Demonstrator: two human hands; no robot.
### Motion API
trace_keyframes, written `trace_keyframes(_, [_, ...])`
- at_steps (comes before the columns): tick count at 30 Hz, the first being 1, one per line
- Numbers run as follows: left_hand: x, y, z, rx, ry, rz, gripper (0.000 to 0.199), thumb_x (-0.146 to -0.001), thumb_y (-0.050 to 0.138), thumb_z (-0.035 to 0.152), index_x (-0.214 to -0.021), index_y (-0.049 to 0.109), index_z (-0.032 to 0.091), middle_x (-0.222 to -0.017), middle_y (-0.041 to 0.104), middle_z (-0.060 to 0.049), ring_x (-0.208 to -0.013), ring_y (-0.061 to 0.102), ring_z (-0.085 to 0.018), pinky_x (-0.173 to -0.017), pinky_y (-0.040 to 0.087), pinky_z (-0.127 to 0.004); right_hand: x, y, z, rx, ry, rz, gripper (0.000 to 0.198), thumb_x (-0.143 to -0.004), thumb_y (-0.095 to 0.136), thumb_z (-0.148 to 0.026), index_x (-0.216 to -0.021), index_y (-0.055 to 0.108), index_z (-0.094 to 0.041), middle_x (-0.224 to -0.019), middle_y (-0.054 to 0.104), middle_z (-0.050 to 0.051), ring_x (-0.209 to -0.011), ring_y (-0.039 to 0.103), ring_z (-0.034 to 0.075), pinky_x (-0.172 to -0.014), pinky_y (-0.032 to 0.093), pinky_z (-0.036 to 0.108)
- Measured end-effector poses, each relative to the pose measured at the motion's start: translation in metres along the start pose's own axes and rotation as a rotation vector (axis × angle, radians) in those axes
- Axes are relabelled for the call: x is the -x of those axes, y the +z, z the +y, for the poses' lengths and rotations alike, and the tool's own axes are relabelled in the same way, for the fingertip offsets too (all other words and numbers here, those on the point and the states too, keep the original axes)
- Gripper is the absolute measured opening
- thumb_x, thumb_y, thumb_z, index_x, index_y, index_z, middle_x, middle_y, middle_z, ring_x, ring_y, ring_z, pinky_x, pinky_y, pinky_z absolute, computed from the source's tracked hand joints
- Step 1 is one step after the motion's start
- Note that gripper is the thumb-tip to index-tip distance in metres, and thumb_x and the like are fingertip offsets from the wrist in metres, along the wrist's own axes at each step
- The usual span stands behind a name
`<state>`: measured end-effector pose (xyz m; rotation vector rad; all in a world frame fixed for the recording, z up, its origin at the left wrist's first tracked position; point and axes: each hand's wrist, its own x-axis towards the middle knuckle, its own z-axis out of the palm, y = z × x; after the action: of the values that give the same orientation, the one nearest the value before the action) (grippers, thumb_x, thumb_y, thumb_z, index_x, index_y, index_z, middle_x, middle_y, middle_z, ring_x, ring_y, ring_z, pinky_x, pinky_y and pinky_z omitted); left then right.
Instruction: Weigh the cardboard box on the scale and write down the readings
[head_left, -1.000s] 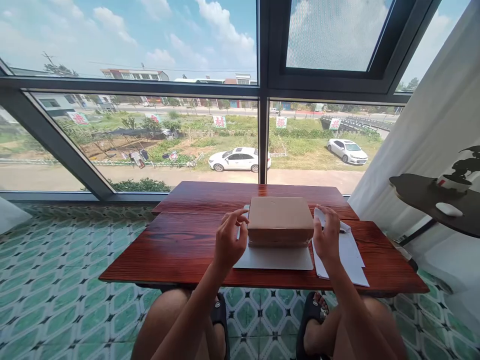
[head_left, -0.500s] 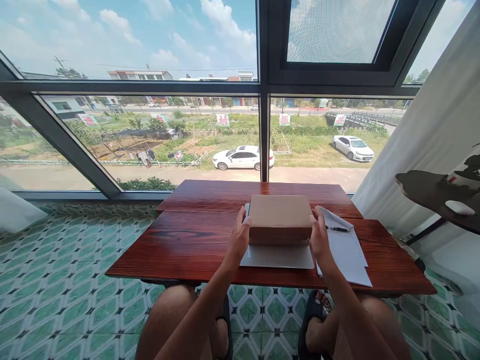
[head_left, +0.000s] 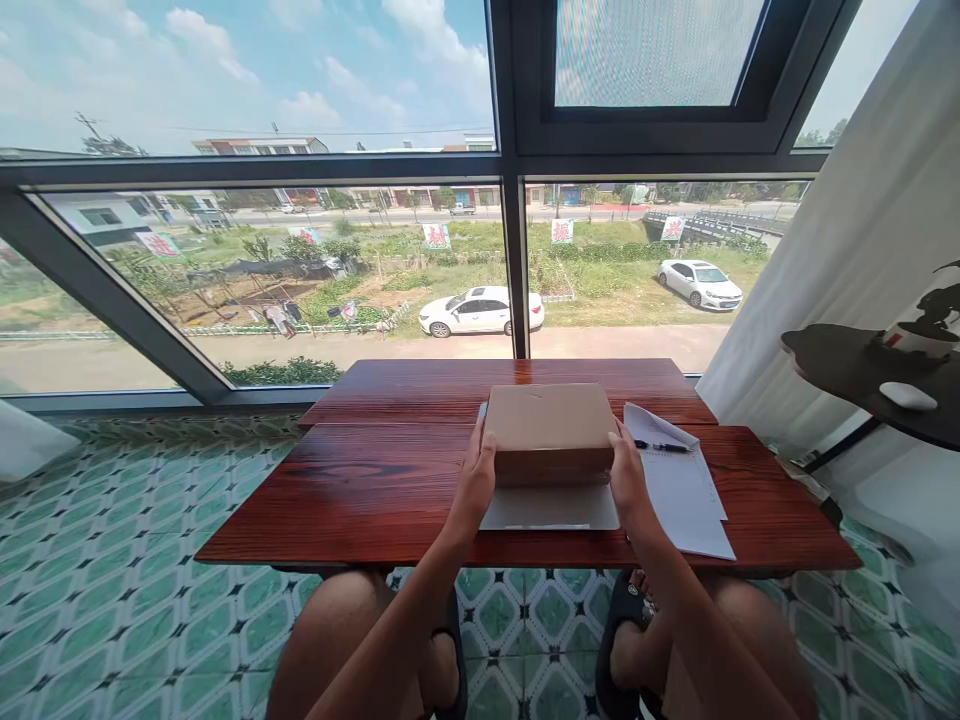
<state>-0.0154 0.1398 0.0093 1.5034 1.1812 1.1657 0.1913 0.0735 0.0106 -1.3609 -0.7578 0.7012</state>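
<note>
Seated at a dark red wooden table (head_left: 360,490) before a wide window (head_left: 337,270), a person is steadying a brown cardboard box (head_left: 553,432) between two bare hands. The box is sitting on a flat silver-grey panel (head_left: 551,510), possibly a closed laptop, whose near part is showing in front of it; whether any of the box's weight is off the panel, the view is not telling.

Handling it well is likely depending on even pressure: both palms pushing equally from opposite sides, low enough to be supporting the box without crushing its card walls, and the top staying level. Moving it straight up, rather than dragging, would be sparing the surface underneath.

The left hand (head_left: 474,474) is lying along the box's left side, fingers reaching away and thumb resting near the front corner. The right hand (head_left: 628,478) is mirroring it, fingertips meeting the right side near the upper edge. Both are partly open, spanning nothing alone but clasping the box together; how firmly they are pressing is impossible to tell. Just beyond the right hand, white papers (head_left: 686,505) are lying with a black pen (head_left: 664,446) on top.
</note>
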Motion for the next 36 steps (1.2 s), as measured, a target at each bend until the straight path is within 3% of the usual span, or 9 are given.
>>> trace_keyframes(5, [0.002,0.002,-0.001,-0.033,0.021,0.029,0.062,-0.097,0.033,0.052,-0.147,0.040,0.017,-0.159,0.037,-0.011,-0.149,0.030,-0.021,-0.126,0.018,-0.040,-0.001,0.003,0.005,0.039,-0.066,0.079,0.065,-0.083,0.039,-0.050,-0.132,0.057,-0.012,-0.143,0.053,0.013,-0.136,0.044,0.026,-0.117,0.030,0.040])
trace_keyframes(21, [0.004,-0.006,0.014,-0.122,0.032,0.006,0.058,-0.098,0.030,0.051,-0.147,0.043,0.023,-0.158,0.040,-0.008,-0.148,0.034,-0.025,-0.125,0.021,-0.043,0.001,0.000,0.000,0.063,-0.139,0.032,0.058,-0.089,0.037,-0.043,-0.136,0.055,-0.015,-0.144,0.052,0.011,-0.133,0.046,0.026,-0.115,0.032,0.043])
trace_keyframes(28, [0.005,-0.010,0.022,-0.128,0.039,0.039,0.056,-0.097,0.031,0.047,-0.145,0.048,0.022,-0.150,0.050,-0.008,-0.143,0.041,-0.027,-0.123,0.025,-0.045,0.006,-0.001,-0.008,0.040,-0.176,-0.020,0.056,-0.092,0.040,-0.045,-0.139,0.053,-0.017,-0.146,0.050,0.010,-0.138,0.042,0.026,-0.116,0.030,0.043])
trace_keyframes(36, [0.008,-0.023,0.032,-0.149,0.046,0.070,0.054,-0.097,0.030,0.044,-0.143,0.050,0.023,-0.149,0.053,-0.007,-0.138,0.047,-0.026,-0.122,0.027,-0.043,0.009,0.005,-0.012,0.107,-0.155,-0.035,0.054,-0.092,0.041,-0.046,-0.140,0.051,-0.023,-0.142,0.052,0.008,-0.131,0.046,0.029,-0.113,0.035,0.045])
